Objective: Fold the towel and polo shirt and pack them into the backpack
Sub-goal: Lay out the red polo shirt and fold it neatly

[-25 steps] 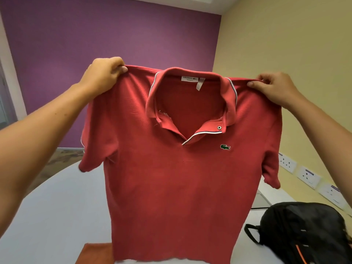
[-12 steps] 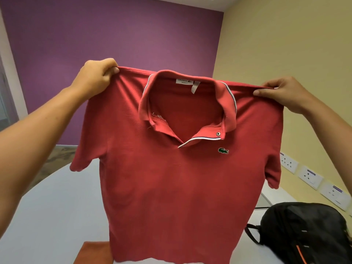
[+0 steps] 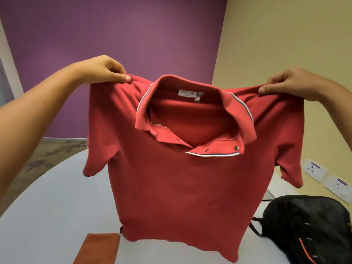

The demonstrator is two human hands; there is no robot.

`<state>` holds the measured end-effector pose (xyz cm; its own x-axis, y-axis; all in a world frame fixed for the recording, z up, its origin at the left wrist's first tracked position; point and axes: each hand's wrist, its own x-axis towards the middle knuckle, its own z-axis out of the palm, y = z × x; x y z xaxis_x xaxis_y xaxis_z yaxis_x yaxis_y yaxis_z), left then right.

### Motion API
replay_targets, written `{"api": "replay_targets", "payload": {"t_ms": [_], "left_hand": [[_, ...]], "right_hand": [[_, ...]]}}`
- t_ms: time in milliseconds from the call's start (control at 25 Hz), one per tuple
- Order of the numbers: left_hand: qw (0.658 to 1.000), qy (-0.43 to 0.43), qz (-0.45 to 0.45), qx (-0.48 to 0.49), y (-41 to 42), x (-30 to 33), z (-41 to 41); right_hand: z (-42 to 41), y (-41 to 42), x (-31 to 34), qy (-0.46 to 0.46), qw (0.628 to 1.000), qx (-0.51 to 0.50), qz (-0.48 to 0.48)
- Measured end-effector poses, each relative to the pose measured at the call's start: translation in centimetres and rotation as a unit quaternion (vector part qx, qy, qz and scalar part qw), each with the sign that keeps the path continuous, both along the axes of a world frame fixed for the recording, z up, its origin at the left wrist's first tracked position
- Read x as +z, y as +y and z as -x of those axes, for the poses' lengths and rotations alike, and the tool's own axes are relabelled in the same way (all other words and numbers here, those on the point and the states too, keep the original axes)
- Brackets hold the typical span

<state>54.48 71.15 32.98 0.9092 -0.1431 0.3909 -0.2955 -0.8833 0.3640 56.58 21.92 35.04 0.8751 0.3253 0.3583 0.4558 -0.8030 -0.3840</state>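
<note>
Two hands have the red short-sleeved cotton polo shirt (image 3: 190,178) held up in the air by its shoulders, front side facing the person. Left hand (image 3: 102,70) has its grip pinched tight on one shoulder seam, thumb on the near side, and the right hand (image 3: 293,82) is pinching the other shoulder the same way. Collar's flopped open, with the white neck label showing and the snap placket undone. Shirt hangs over the pale grey rounded worktop (image 3: 57,206), hem close above it. Folded rust-orange towel (image 3: 99,248) lies flat on the worktop, just beside the hem. Black fabric backpack with an orange stripe (image 3: 308,229) sits on the right.
</note>
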Motion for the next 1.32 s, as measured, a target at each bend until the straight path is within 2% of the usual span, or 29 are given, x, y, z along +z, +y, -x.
{"api": "replay_targets", "payload": {"t_ms": [120,200,320,400,480,560,640,840,1000,1160,1320], "left_hand": [[0.992,0.045,0.099,-0.057,-0.4,0.0,-0.1],[0.981,0.047,0.171,-0.084,-0.3,0.1,-1.1],[0.973,0.040,0.208,-0.093,-0.2,0.1,-3.4],[0.985,0.023,0.165,-0.051,-0.3,-0.5,-6.0],[0.998,-0.017,0.064,-0.003,-0.6,-2.0,-9.4],[0.998,-0.054,-0.028,0.033,-0.9,-3.5,-13.1],[0.992,-0.084,-0.067,0.070,-1.1,-4.4,-16.7],[0.962,-0.211,-0.078,0.154,-0.8,-2.4,-22.3],[0.931,-0.319,-0.064,0.167,-0.3,0.6,-23.0],[0.919,-0.359,-0.095,0.137,0.1,0.9,-21.5],[0.926,-0.345,-0.138,0.065,0.4,-4.9,-18.2]], "right_hand": [[-0.2,-0.5,1.0,0.053,0.998,0.019,-0.007],[-1.0,-1.0,1.7,0.054,0.998,0.020,-0.034],[-2.7,-1.2,1.8,0.054,0.996,0.027,-0.072],[-5.2,-0.7,0.8,0.050,0.998,0.005,-0.044],[-8.8,0.2,-1.2,0.026,0.999,-0.023,0.015],[-13.2,1.1,-3.4,-0.028,0.996,-0.049,0.073],[-17.6,1.6,-5.1,-0.095,0.987,-0.077,0.102],[-24.7,2.5,-5.0,-0.265,0.949,-0.157,0.073],[-24.8,3.0,-1.7,-0.373,0.911,-0.165,0.055],[-22.9,2.6,-1.0,-0.401,0.899,-0.171,0.040],[-19.7,0.8,-6.8,-0.392,0.907,-0.144,0.061]]}}
